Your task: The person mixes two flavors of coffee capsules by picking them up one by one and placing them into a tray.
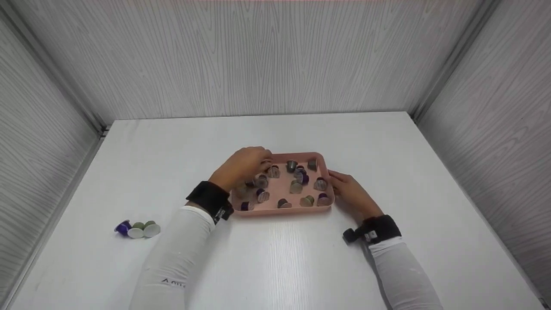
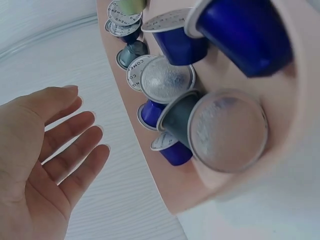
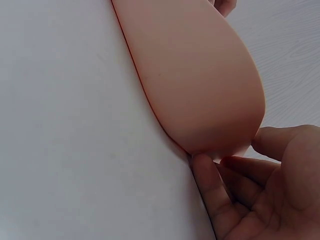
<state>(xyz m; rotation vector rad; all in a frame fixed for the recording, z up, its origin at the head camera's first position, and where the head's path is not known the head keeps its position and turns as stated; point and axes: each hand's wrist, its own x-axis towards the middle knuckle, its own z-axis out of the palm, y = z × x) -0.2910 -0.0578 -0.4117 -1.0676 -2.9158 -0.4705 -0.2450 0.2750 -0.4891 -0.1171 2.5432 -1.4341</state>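
Note:
A pink tray [image 1: 275,212] with several coffee capsules in it lies on the white table. My right hand [image 1: 351,191] grips the tray's right end; in the right wrist view the thumb [image 3: 272,142] is at the tray's side and the fingers are at its lower edge. My left hand [image 1: 243,165] is over the tray's left back corner in the head view. Seen from the left wrist, its fingers are loosely bent beside the tray wall, with nothing held. Blue capsules [image 2: 245,37], a dark green capsule [image 2: 180,117] and silver-lidded capsules [image 2: 167,80] crowd the near end there.
Left of the left forearm, a purple capsule [image 1: 123,227] and two green capsules with white lids [image 1: 136,233] lie together on the table [image 1: 275,267]. Grey wood-grain panels [image 1: 258,60] stand behind and on both sides.

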